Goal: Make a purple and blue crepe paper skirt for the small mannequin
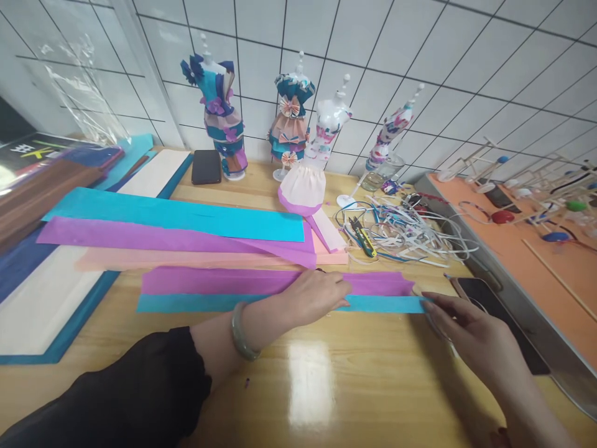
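A long purple paper strip (233, 281) lies on the wooden table (308, 386) with a teal strip (196, 303) along its near edge. My left hand (314, 295) rests on the middle of both strips, fingers together and pressing down. My right hand (471, 333) pinches the right end of the teal strip near the table's right side. A jade bangle (241, 333) sits on my left wrist.
Larger teal, purple and peach sheets (186, 233) lie behind. Several paper-dressed mannequins (289, 118) stand by the tiled wall. A tangle of paper trimmings and a cutter (364, 239) lie at right, a phone (494, 311) beside my right hand, and an orange tray (527, 249) further right.
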`<state>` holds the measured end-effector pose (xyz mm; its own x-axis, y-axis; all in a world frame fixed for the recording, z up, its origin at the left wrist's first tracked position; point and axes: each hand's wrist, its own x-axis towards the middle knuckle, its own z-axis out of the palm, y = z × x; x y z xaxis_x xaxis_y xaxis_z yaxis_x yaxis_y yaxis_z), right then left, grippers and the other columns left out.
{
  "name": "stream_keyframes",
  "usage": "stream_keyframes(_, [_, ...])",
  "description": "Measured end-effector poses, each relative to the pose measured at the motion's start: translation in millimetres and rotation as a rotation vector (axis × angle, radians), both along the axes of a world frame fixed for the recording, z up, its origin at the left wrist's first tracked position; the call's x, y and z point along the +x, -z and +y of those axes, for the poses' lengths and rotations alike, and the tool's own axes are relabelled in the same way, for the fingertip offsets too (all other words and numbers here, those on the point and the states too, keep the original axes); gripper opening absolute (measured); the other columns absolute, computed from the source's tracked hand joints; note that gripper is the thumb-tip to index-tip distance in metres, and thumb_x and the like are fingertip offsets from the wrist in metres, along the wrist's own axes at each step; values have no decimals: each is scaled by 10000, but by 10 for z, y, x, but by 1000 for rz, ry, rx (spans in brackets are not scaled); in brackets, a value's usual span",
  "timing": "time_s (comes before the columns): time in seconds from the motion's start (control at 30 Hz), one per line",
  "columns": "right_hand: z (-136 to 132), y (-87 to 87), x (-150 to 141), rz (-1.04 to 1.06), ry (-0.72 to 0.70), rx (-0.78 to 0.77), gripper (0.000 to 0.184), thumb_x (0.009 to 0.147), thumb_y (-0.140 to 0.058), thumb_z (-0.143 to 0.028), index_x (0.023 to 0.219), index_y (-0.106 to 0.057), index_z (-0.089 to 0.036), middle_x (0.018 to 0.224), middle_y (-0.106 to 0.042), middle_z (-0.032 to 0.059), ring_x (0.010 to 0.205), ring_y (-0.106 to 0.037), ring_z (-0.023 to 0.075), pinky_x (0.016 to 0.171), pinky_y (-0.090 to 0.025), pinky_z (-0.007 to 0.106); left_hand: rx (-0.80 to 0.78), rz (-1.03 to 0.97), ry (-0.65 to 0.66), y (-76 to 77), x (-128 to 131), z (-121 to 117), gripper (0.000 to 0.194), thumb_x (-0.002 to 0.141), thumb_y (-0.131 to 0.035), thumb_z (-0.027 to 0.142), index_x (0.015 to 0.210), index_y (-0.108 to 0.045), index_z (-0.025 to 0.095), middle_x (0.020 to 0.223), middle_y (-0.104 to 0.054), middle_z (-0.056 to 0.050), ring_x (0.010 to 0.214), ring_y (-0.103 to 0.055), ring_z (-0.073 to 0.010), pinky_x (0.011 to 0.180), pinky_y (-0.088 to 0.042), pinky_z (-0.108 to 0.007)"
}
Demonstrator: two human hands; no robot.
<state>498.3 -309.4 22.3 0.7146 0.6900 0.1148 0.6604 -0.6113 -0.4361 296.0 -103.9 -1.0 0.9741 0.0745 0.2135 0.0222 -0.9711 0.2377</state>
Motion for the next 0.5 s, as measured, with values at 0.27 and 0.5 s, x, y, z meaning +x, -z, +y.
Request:
stream_keyframes(0.27, [-99,-15,-98,-7,-26,192,348,723,-562,-513,881,-656,-218,962,-677,72,855,-639,236,797,-478,344,-2,-3,5,18,4,3,237,874,-499,395,871,-578,172,828,-625,-32,679,-604,-170,500,-350,-267])
stream_keyframes(0.5, [-137,-72,-112,-135,-144,211,259,772,-549,-466,848,-648,-239,895,-681,35,869,-636,214,791,-481,312,-40,10,7,10,3,5,227,876,-501,379,876,-585,167,856,-639,-42,710,-620,-173,517,-372,-269])
